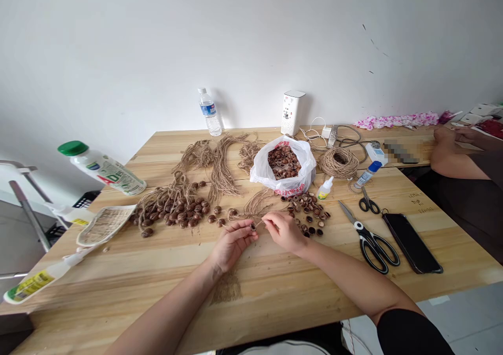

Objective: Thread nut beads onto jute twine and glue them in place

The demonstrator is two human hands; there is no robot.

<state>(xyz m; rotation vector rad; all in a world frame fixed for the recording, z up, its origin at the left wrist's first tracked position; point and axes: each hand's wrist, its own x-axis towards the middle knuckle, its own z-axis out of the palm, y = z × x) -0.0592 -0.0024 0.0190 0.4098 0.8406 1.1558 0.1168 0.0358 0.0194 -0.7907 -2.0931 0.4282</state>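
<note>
Between the fingertips of my left hand [232,244] is a brown nut shell half [253,227], its hollow facing up. Close beside it, my right hand [286,231] pinches a thin piece of twine [259,222] whose end reaches toward the shell. Loose cut twine strands [257,203] lie just beyond my hands. Several empty shell halves [310,212] are scattered past my right hand, near a small glue bottle [325,188]. To the left sits a heap of round brown nuts [183,211] with twine attached.
A white plastic bag [262,171] holds more shells. Behind are twine bundles [223,171], a twine coil [338,162] and a water bottle [210,113]. Large scissors [373,242] and a phone [412,242] lie right. Bottles lean at left. Another person's arm [456,156] rests far right.
</note>
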